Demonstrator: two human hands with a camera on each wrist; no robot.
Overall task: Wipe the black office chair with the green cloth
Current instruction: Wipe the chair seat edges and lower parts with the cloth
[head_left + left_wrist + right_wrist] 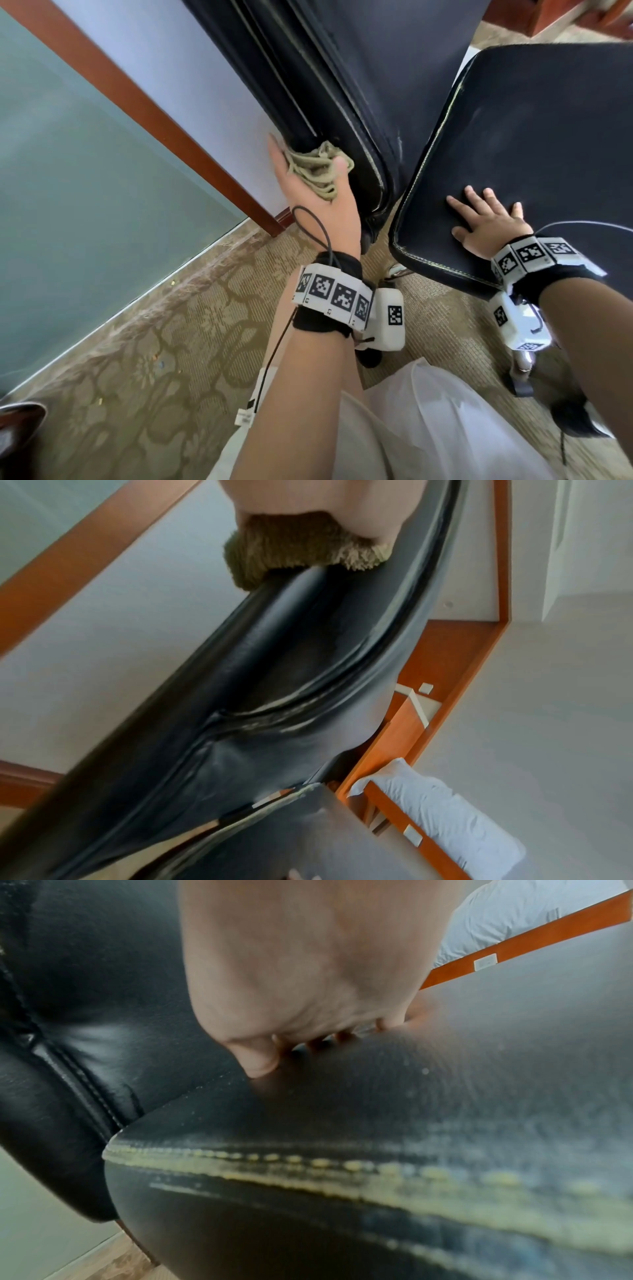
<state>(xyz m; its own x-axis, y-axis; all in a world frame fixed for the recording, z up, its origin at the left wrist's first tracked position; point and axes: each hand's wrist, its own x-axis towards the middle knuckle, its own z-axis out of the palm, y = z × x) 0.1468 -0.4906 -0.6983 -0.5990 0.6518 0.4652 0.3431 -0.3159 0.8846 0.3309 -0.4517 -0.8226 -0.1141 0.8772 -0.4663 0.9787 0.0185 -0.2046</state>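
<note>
Black leather backrest (329, 85) of office chair upright beside wall (191, 85); seat (534, 137) to right. Green cloth (317, 169) bunched in left hand (317, 192), thumb and fingers wrapped round it, pressed to backrest's outer edge low down. Right hand (486, 222) flat on seat, fingers spread, gripping nothing. Risks, as judged: loose cloth folds snagging in piping seam; chair rolling or swivelling if bracing palm slips; knuckles scraping wall.

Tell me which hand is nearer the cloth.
Left. The left hand holds the cloth against the edge of the chair back. The right hand rests flat on the seat, apart from the cloth.
</note>
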